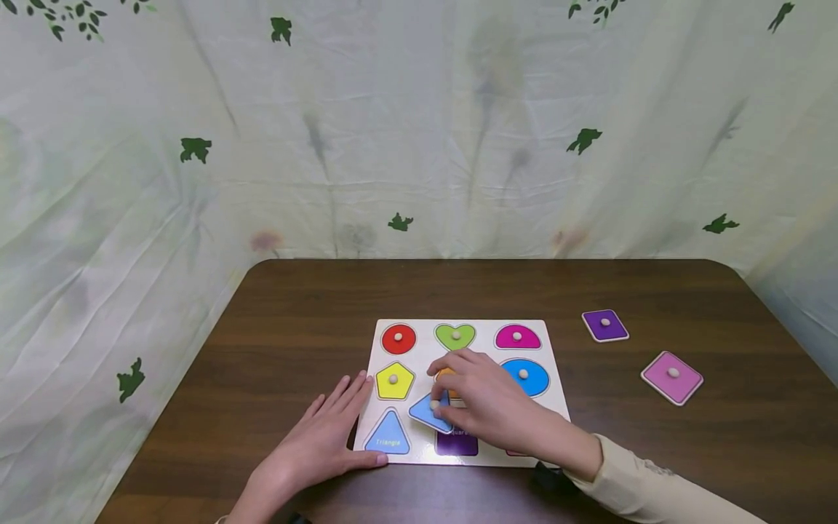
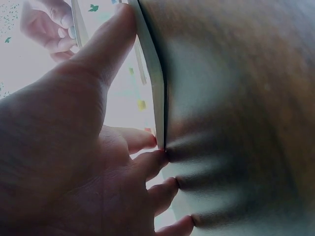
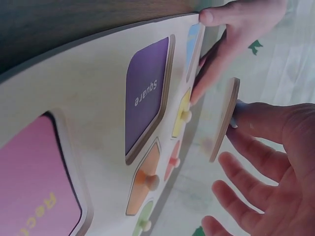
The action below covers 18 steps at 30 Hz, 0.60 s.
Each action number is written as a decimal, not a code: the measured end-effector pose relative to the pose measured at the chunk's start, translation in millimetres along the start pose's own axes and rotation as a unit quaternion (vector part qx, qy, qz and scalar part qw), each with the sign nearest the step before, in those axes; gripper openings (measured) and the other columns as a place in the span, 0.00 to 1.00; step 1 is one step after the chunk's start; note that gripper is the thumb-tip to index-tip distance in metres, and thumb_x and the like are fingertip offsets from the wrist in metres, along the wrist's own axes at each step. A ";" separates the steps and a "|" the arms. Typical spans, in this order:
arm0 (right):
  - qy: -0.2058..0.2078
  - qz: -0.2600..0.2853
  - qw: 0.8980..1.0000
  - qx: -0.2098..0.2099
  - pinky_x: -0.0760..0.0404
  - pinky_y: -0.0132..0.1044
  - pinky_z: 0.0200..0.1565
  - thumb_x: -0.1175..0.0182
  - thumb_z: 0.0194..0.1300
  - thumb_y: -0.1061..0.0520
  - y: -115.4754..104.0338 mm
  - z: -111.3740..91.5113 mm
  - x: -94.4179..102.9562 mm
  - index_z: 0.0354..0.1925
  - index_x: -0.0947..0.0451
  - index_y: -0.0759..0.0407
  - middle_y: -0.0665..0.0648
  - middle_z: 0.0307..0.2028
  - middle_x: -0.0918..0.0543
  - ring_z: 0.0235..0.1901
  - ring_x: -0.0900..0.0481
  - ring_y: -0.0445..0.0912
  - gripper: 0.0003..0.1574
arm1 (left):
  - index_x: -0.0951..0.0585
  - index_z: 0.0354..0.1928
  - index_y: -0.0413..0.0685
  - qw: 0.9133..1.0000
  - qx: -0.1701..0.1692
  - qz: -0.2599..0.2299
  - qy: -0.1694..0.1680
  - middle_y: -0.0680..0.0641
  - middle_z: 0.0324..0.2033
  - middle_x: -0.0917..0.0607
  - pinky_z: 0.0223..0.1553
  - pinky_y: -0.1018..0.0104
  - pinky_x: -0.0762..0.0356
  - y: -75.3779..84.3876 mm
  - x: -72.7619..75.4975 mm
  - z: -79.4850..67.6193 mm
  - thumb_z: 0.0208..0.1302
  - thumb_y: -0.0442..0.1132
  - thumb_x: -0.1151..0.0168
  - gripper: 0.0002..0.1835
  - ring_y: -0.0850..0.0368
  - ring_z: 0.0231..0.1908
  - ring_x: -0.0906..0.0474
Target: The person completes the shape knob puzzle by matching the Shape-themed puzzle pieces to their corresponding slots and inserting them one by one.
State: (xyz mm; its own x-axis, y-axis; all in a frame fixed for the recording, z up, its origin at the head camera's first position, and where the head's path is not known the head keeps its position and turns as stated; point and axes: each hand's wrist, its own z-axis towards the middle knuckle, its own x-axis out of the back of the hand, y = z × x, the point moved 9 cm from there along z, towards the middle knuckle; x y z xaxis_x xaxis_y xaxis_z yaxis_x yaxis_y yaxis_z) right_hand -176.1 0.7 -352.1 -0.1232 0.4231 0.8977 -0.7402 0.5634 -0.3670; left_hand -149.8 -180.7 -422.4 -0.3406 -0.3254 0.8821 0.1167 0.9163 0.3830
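Observation:
My right hand (image 1: 487,400) pinches the small knob of a blue triangle piece (image 1: 425,412) and holds it above the white puzzle board (image 1: 425,460). In the right wrist view that triangle piece (image 3: 226,118) shows edge-on, apart from the board. My left hand (image 1: 321,435) rests at the board's left edge with straight fingers, its thumb on the near left corner. The triangle recess (image 1: 388,435) lies bare beside that thumb. A purple square recess (image 3: 147,93) and a pink rectangle recess (image 3: 39,182) are also bare.
Seated in the board are a red circle (image 1: 398,339), green heart (image 1: 455,336), magenta half circle (image 1: 518,337), yellow pentagon (image 1: 394,380), blue oval (image 1: 526,377) and an orange piece (image 3: 143,179). A purple square piece (image 1: 605,325) and pink rectangle piece (image 1: 672,378) lie on the table's right.

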 end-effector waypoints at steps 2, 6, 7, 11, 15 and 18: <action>-0.002 0.002 1.000 0.000 0.26 0.45 0.56 0.28 0.57 0.48 -1.4 1.7 -1.3 0.35 0.14 0.46 0.48 0.51 0.19 0.55 0.28 0.43 0.08 | 0.45 0.77 0.52 1.000 0.001 -0.002 -0.002 0.49 0.76 0.48 0.69 0.35 0.56 -0.2 -0.4 0.1 0.43 0.73 0.31 0.63 0.44 0.75 0.57; -0.014 0.011 1.000 0.001 0.27 0.45 0.58 0.29 0.58 0.47 -4.8 5.1 -5.7 0.36 0.13 0.45 0.47 0.52 0.20 0.57 0.29 0.43 0.07 | 0.45 0.77 0.52 1.000 0.001 -0.002 0.000 0.48 0.76 0.48 0.69 0.35 0.56 -0.4 0.1 -0.1 0.43 0.73 0.31 0.63 0.44 0.75 0.57; -0.017 0.013 1.000 0.002 0.28 0.45 0.58 0.29 0.59 0.47 -5.9 6.1 -6.8 0.37 0.13 0.45 0.47 0.52 0.20 0.57 0.29 0.43 0.07 | 0.45 0.77 0.52 1.000 0.000 -0.002 0.000 0.49 0.76 0.48 0.69 0.35 0.56 -0.5 0.3 -0.5 0.43 0.73 0.31 0.63 0.44 0.75 0.57; -0.029 0.013 0.999 0.007 0.29 0.46 0.59 0.30 0.60 0.47 -9.9 9.7 -11.1 0.38 0.12 0.44 0.47 0.53 0.19 0.58 0.29 0.43 0.07 | 0.45 0.77 0.52 1.000 -0.002 -0.005 0.001 0.49 0.76 0.48 0.69 0.35 0.56 -0.4 0.7 -1.5 0.42 0.73 0.31 0.63 0.44 0.75 0.57; -0.029 0.008 0.999 0.017 0.29 0.45 0.60 0.30 0.60 0.48 -13.7 12.4 -13.8 0.37 0.13 0.44 0.47 0.52 0.19 0.58 0.29 0.43 0.07 | 0.45 0.77 0.52 1.000 -0.004 -0.005 0.000 0.49 0.76 0.48 0.69 0.35 0.56 0.0 0.8 -1.3 0.43 0.73 0.31 0.63 0.44 0.75 0.57; -0.026 0.006 0.999 0.026 0.29 0.44 0.60 0.29 0.59 0.49 -17.0 14.7 -15.6 0.36 0.13 0.44 0.48 0.52 0.19 0.57 0.29 0.44 0.05 | 0.45 0.77 0.51 1.000 -0.006 -0.003 0.000 0.48 0.76 0.48 0.69 0.34 0.56 0.2 0.8 -0.9 0.43 0.73 0.31 0.63 0.44 0.75 0.57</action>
State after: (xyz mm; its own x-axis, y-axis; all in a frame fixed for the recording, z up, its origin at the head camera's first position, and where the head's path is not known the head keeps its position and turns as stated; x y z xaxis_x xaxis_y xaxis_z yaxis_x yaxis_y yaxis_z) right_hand -171.2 -25.9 -356.3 -0.1645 0.3918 0.9052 -0.7720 0.5201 -0.3654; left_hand -149.2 -181.0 -421.3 -0.3410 -0.3311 0.8798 0.1266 0.9112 0.3920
